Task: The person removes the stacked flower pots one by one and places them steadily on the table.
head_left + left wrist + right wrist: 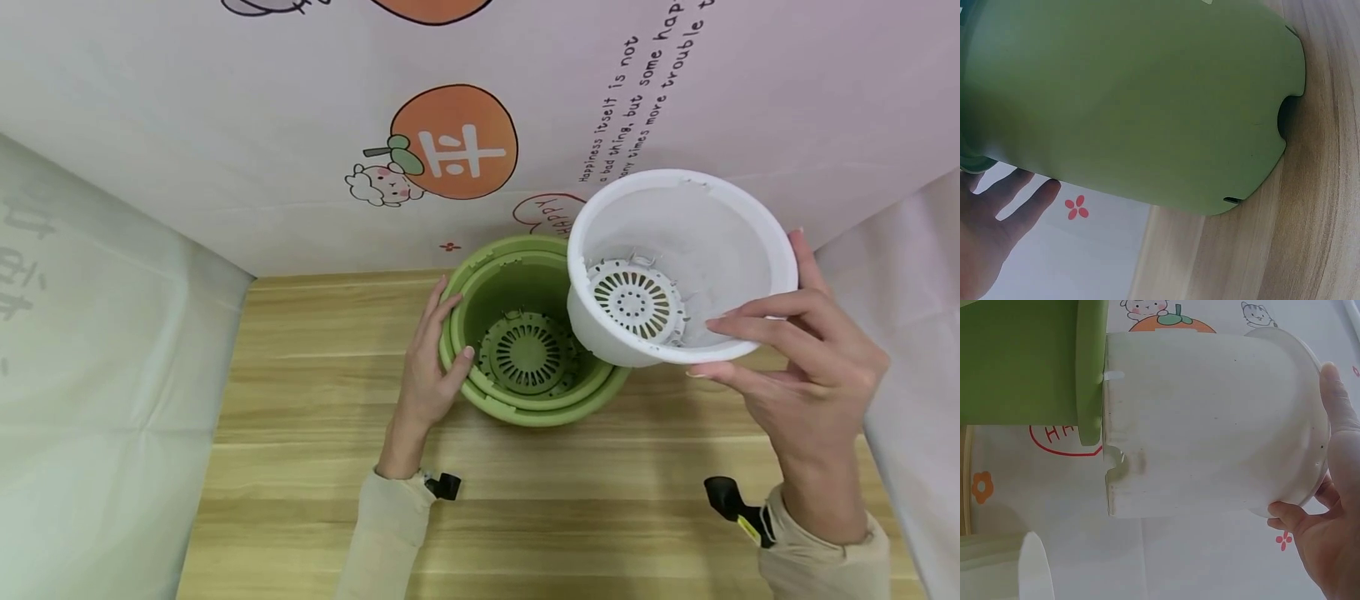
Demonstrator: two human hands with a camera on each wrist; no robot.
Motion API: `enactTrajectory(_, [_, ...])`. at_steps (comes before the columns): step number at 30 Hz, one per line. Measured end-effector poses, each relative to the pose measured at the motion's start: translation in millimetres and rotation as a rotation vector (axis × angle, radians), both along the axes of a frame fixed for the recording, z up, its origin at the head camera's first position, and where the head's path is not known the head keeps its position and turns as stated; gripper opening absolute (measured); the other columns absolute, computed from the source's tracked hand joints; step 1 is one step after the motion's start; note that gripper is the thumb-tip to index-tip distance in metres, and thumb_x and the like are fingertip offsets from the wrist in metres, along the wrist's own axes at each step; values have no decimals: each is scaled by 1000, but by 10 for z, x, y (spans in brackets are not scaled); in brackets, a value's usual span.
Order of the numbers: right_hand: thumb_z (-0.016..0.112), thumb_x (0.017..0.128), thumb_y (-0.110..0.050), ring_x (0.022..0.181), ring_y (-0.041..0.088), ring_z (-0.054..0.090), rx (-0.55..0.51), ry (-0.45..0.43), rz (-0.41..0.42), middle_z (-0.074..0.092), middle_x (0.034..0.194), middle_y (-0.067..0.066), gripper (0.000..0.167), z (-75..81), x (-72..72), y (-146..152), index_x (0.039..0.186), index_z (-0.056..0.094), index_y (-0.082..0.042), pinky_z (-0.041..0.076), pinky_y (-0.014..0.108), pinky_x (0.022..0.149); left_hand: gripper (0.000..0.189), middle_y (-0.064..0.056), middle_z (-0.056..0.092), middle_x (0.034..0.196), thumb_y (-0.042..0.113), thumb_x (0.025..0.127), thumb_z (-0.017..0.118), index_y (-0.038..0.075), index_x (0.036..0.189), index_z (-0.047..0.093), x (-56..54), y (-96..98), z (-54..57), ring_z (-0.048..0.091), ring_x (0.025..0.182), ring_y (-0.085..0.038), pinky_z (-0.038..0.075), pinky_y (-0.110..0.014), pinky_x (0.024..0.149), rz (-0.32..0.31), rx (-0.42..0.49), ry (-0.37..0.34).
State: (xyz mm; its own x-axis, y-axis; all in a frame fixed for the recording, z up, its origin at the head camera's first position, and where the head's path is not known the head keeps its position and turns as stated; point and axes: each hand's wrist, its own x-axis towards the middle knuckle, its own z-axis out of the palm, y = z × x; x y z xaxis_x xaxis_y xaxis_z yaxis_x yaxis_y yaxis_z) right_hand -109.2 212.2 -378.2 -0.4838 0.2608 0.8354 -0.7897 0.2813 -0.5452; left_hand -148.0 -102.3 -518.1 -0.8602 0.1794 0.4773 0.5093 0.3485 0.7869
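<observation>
A white plastic flowerpot [682, 187] with a slotted bottom is tilted above the right side of two nested green flowerpots [551, 417]. My right hand [817, 367] grips its rim, some fingers reaching over into the pot and the thumb outside. In the right wrist view, the white pot's [1210, 425] stained, notched base is level with the green rim [1090, 375]. My left hand [431, 371] holds the left rim of the green pots, thumb over the edge. The left wrist view shows the outer green pot [1147, 106] standing on the wooden table, with notches at its base.
A pale, round-edged container [997, 569] stands low at the left in the right wrist view. Behind the wood-grain table [315, 400] hangs a printed white cloth [300, 150]. Pale cloth sides [97, 333] enclose the table at left and right.
</observation>
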Motion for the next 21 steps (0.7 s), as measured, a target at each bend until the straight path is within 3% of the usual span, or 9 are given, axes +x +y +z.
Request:
enactTrajectory(7, [96,48,-33,68,8,64,-30,21,-42,61,58,14,54,13,14,-14,56,66,12,30,63,112,67,-7,22,164,27,86,55,3,147,42,17,-13,6,26,148,-28,23,-52,119,-2,1,-8])
enactTrajectory(15, [96,48,-31,68,9,64,-42,32,-45,60,58,15,54,23,38,8,55,66,12,30,63,112,67,-6,22,164,19,84,58,3,147,41,30,-14,3,26,148,-27,24,-51,119,1,12,-19])
enactTrajectory(21, [96,47,-31,67,9,64,-45,30,-56,61,59,14,53,23,80,39,56,66,13,30,62,113,67,-7,22,164,24,86,55,4,148,41,30,-3,14,25,148,-28,23,-51,119,5,9,-15])
